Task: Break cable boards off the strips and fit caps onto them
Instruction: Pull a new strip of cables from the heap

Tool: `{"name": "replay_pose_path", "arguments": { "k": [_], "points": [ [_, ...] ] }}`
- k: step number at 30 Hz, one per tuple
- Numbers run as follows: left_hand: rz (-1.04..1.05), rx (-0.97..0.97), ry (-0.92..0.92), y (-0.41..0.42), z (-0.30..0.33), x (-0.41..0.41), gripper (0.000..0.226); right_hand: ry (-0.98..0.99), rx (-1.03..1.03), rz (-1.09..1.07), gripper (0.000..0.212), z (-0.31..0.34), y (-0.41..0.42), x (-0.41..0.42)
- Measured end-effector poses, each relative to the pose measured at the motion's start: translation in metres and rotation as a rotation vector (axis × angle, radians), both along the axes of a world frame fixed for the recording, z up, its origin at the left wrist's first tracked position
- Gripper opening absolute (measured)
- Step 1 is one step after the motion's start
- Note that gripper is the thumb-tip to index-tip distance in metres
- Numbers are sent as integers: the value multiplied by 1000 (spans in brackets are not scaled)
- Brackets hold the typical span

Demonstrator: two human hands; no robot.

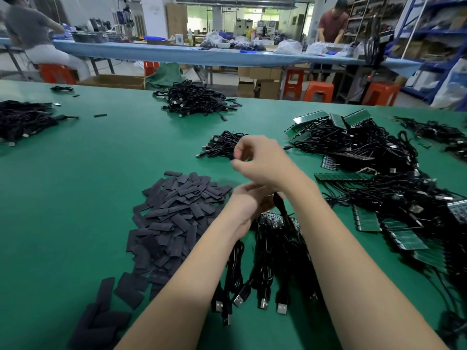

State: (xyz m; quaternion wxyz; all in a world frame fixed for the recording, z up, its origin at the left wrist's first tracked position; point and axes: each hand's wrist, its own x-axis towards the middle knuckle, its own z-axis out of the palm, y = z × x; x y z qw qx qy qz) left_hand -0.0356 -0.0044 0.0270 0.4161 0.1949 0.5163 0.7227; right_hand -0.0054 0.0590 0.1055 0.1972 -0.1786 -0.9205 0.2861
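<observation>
My left hand (246, 204) reaches in from the lower left and grips a black cable board end (278, 202) that rises from a board strip (274, 219) lying just below it. The strip's cables (265, 269) trail toward me and end in USB plugs. My right forearm crosses over the left hand and hides its fingertips. My right hand (257, 160) hovers beside a small pile of finished cables (222, 145), fingers loosely curled and blurred, with nothing visible between them. A heap of flat black caps (177, 213) lies left of my hands.
A tangle of green board strips with cables (379, 178) fills the right side of the green table (101, 173). More cable heaps sit at the far middle (197, 99) and far left (22, 120). People work at a blue bench (177, 53) behind.
</observation>
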Motion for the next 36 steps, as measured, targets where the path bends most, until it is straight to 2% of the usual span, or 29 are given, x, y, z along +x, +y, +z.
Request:
{"name": "replay_pose_path", "arguments": {
  "k": [5, 11, 17, 23, 30, 36],
  "points": [
    [-5, 59, -147, 1, -2, -6, 14, 268, -544, -40, 17, -5, 30, 49],
    [1, 38, -130, 0, -2, -4, 15, 532, -1017, -106, 17, -38, 48, 76],
    [-15, -8, -64, 2, -2, -2, 18, 597, -1117, -142, 30, -58, 49, 84],
    [-96, 20, -38, -4, 2, -2, 19, 645, -1234, -12, 37, -58, 40, 81],
    [-108, 8, -27, -5, 4, -1, 20, 665, -1224, -6, 29, -56, 41, 82],
    [-131, 17, -10, -6, 4, -1, 20, 662, -1121, -57, 17, -56, 39, 81]
  ]
}}
